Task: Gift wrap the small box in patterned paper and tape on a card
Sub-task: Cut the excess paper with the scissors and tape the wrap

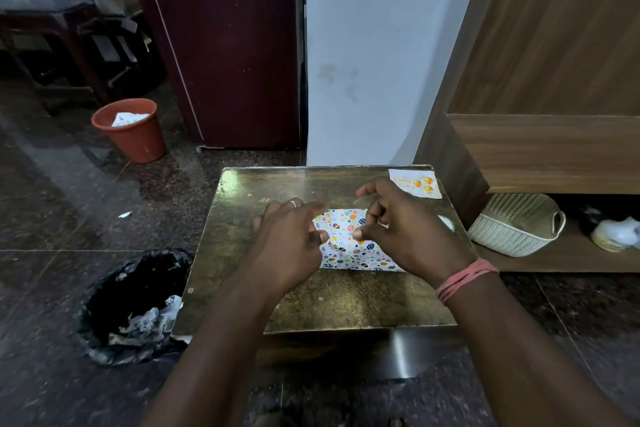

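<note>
Mid-frame, we're taping the seam: our left hand [289, 246] presses the patterned paper [349, 243] flat, fingers straight; our right hand [398, 229] pinches clear tape [367, 196], ready to stick down next.

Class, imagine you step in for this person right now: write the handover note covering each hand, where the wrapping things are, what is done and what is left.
Left hand: fingers flat, pressing the patterned paper at its left end.
Right hand: fingers curled, pinching something small above the paper; a clear tape strip seems to stretch from it, hard to confirm.
The paper lies mid-table; the box is not visible, presumably beneath it.
The birthday card lies at the far right corner, unattached.
Done: paper folded over.
Left: seal the seam, close the ends, tape on the card.
</note>
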